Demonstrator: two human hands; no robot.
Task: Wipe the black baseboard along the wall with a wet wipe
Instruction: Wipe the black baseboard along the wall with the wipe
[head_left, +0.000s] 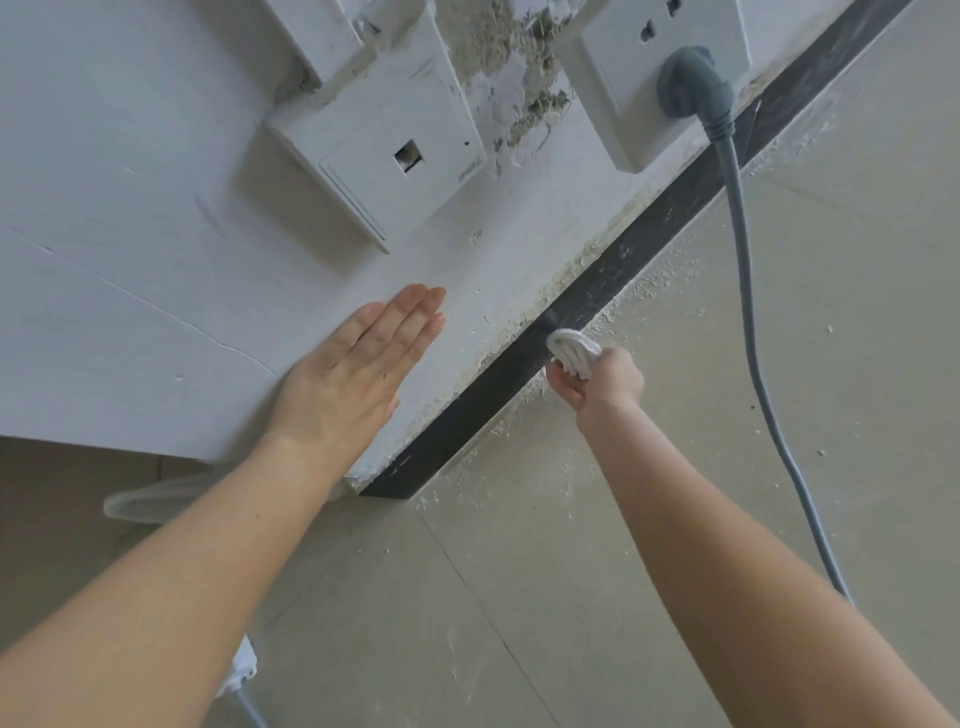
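Observation:
The black baseboard (649, 234) runs diagonally from the lower middle to the upper right, along the foot of a white wall (130, 208). Its upper stretch looks dusty and streaked; the lower stretch near the wall's corner is darker. My right hand (602, 382) grips a bunched white wet wipe (574, 351) and presses it against the baseboard about midway along. My left hand (358, 369) lies flat on the wall with its fingers straight, left of the baseboard.
A grey plug (693, 83) sits in a white socket (660, 47), and its cable (748, 322) trails down across the tiled floor right of my right arm. A white data outlet plate (384, 156) hangs loose. White dust and debris (660, 291) litter the floor beside the baseboard.

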